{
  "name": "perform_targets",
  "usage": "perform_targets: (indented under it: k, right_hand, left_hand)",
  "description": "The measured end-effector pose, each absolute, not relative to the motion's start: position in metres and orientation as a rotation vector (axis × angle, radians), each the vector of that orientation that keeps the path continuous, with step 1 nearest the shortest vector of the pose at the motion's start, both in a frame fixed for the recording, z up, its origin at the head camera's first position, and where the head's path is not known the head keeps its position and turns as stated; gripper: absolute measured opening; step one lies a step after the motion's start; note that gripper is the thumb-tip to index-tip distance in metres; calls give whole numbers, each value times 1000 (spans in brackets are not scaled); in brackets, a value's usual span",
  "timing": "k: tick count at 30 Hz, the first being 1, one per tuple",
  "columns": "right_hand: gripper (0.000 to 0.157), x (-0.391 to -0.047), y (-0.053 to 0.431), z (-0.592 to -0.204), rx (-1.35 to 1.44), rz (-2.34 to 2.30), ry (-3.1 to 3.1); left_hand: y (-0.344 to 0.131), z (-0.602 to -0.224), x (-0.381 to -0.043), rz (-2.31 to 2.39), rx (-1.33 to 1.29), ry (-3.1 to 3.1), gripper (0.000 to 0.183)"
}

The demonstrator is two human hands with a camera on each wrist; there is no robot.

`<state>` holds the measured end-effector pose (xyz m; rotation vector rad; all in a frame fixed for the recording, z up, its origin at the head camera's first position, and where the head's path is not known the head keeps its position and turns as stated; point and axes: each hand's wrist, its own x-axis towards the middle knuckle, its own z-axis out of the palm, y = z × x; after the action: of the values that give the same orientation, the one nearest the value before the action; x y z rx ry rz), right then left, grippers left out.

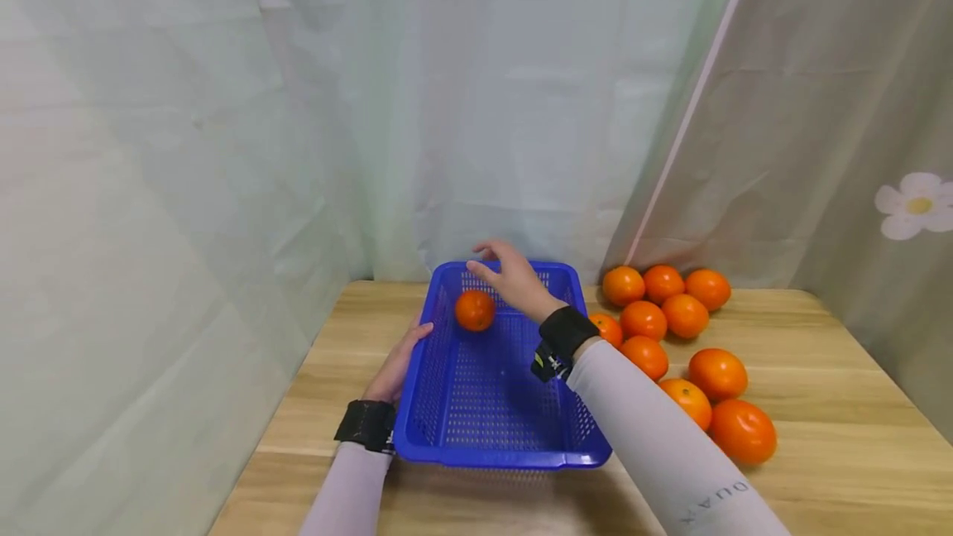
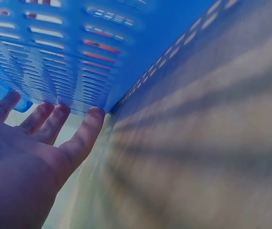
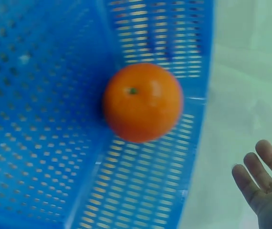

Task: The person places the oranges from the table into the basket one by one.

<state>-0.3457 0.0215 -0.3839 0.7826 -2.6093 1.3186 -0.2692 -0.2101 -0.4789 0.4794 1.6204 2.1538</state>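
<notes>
A blue perforated plastic basket sits in the middle of the table, a single orange lying in its far left corner. My left hand is against the basket's left side, a fingertip at the rim. In the left wrist view its fingers are extended and spread by the slotted wall. Over the far end of the basket, my right hand hovers to the right of the orange, with its fingers loosely bent and holding nothing. In the right wrist view those fingers appear apart from the fruit, beyond the rim.
Several loose oranges are grouped on the wooden table right of the basket, some partly hidden by my right forearm. Pale curtains hang behind the table's far edge and along its left side.
</notes>
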Motion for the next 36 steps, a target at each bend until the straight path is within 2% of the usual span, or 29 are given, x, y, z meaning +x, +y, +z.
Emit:
perform_targets:
  k: [28,36]
  right_hand:
    - [38,-333,86,-330,910,1474,-2537]
    - [45,-341,122,-335,856,1442,-2562]
  left_hand:
    - [-209,-482,-281,2180,472,1591,55]
    - [-205,-483,-283,2185,512,1576,54]
